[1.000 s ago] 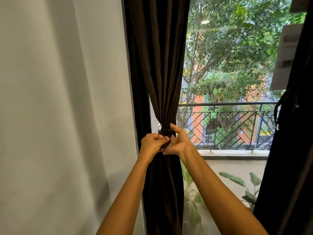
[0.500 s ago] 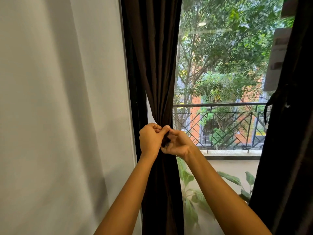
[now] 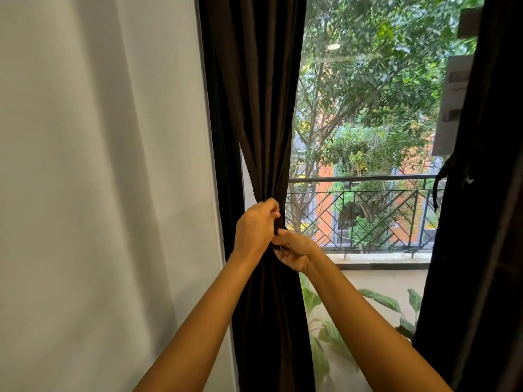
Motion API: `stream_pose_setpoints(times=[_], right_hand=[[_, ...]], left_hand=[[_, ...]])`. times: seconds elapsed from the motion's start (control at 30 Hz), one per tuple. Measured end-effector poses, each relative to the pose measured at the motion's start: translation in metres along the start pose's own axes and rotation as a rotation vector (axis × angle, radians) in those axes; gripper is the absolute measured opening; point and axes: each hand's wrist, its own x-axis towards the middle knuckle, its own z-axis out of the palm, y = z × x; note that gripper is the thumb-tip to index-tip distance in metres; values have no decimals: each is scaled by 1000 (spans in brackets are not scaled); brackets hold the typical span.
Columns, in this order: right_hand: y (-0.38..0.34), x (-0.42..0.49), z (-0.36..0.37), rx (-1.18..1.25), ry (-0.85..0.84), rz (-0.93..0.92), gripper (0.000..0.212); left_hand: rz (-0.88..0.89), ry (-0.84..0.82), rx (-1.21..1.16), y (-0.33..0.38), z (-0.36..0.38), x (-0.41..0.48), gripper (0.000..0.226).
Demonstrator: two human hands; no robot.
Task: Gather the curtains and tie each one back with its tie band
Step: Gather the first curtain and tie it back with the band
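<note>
Left hand point(image 3: 256, 230) rose above right hand point(image 3: 293, 250), both gripping curtain point(image 3: 263, 108) (railing point(image 3: 368, 216) beyond).

The gathered curtain point(image 3: 254, 108) is dark brown cloth, matt and soft, falling in smooth folds. The sliver of tie band point(image 3: 279, 226) at the gather looks like the same dark cloth. The other curtain point(image 3: 486, 250) is equally matt. The wall point(image 3: 99, 193) is smooth, matt white paint. The window glass point(image 3: 353, 66) is glossy, with 1 lamp reflected. The railing point(image 3: 368, 179) is dark painted metal and the ledge point(image 3: 382, 257) rough masonry.
</note>
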Motion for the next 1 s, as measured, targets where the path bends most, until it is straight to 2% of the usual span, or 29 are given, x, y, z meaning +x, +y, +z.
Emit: stream_pose_setpoints(times=[0.1, 0.17, 0.23, 0.37, 0.47, 0.63, 0.7, 0.87, 1.0], right_hand=[[5, 3, -4, -74, 173, -88, 24], [7, 3, -5, -206, 237, -161, 22], [9, -1, -4, -297, 226, -198, 18], [10, -4, -3, -388, 207, -266, 25], [10, -3, -2, -430, 232, -256, 25], [11, -5, -7, -462, 333, -275, 19], [12, -10, -11, -454, 330, -289, 17], [16, -15, -12, -473, 353, -350, 19], [18, -18, -13, -504, 372, -408, 20]], left_hand=[[124, -33, 201, 1, 1, -9, 4], [107, -54, 236, 3, 2, -11, 4], [68, -73, 219, 5, 2, -5, 3], [14, -136, 199, 13, -3, 6, 21], [30, -133, 237, 16, -1, 6, 14], [-34, -254, 22, 19, -2, 9, 30], [-47, -297, 97, 30, -5, 11, 32], [31, -371, 598, 51, -15, 8, 18], [83, -263, 639, 45, -33, 15, 8]])
